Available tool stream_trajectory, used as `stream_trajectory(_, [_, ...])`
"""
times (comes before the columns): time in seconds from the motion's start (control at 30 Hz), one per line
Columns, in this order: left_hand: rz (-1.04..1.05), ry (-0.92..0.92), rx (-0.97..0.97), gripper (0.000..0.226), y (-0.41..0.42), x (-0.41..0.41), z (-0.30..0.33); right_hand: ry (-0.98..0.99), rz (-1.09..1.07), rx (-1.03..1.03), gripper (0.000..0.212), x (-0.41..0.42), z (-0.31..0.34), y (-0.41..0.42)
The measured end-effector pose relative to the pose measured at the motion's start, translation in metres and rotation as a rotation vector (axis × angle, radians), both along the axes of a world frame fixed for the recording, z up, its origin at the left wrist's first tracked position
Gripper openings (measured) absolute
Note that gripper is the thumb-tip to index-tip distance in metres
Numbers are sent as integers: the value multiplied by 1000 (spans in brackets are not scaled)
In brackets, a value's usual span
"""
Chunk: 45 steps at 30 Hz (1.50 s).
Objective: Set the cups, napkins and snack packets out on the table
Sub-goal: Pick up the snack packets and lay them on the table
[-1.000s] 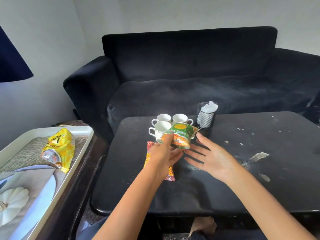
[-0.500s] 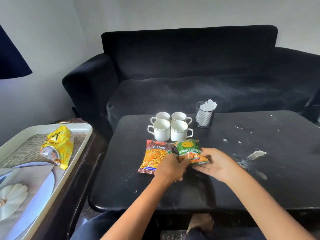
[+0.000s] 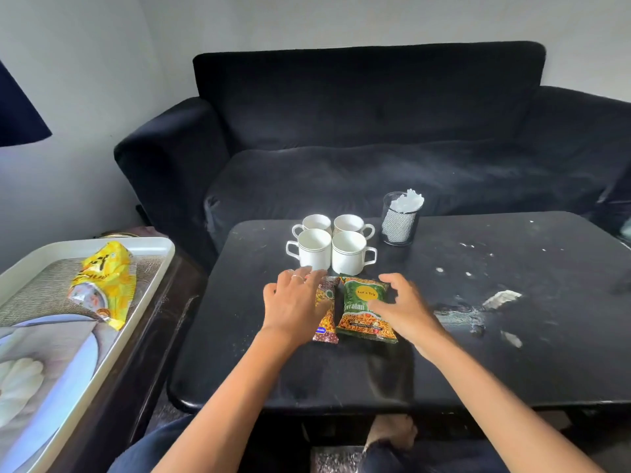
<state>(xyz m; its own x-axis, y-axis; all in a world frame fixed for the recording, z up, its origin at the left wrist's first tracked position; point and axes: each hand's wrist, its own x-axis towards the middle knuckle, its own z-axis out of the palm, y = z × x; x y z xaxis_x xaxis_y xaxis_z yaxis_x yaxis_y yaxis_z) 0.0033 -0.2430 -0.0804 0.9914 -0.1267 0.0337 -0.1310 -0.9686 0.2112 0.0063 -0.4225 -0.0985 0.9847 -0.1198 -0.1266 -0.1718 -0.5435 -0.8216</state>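
Two snack packets lie side by side on the desk (image 3: pixel 512 336), just in front of the four white cups (image 3: pixel 329 245), their long axes running away from the person toward the sofa. The red packet (image 3: pixel 326 312) is largely covered by the left hand (image 3: pixel 295 303), which rests flat on it with fingers spread, its grip apart and closed on nothing. The right hand (image 3: pixel 404 307) sits at the right edge of the green packet (image 3: pixel 365 310), fingers curled loosely over it, also apart; whether they press on the wrapper I cannot tell.

One packet is not yet on the desk: the yellow packet (image 3: pixel 102 285) lies on the white tray (image 3: pixel 153 247), well apart to the person's left, its long axis tilted, with the upper end leaning toward the desk. The left hand is plainly the nearer one, so the likely next move is a sideways reach with that hand across the gap between desk and tray.

The napkins (image 3: pixel 408 201) stand in the mesh holder (image 3: pixel 399 225), just right of the cups. The fanned napkin on the plate (image 3: pixel 68 380) in the tray's near end may also need moving.
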Motion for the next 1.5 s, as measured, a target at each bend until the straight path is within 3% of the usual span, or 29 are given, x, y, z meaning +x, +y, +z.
stream_trajectory(0.13, [-87,194,85,78,11,-7,-22,-15,194,-253,72,-2,-6,13])
stream_trajectory(0.3, [-102,232,172,85,23,-9,-35,64,332,-486,72,0,-11,19])
stream_trajectory(0.87, [-65,277,84,88,90,-5,-33,89,458,-475,72,10,-5,83])
stream_trajectory(1.33, [-42,327,69,96,104,-2,-32,80,422,-493,73,14,-8,106])
stream_trajectory(1.5, [-40,234,-40,91,98,-5,-13,-166,247,-475,58,11,1,110])
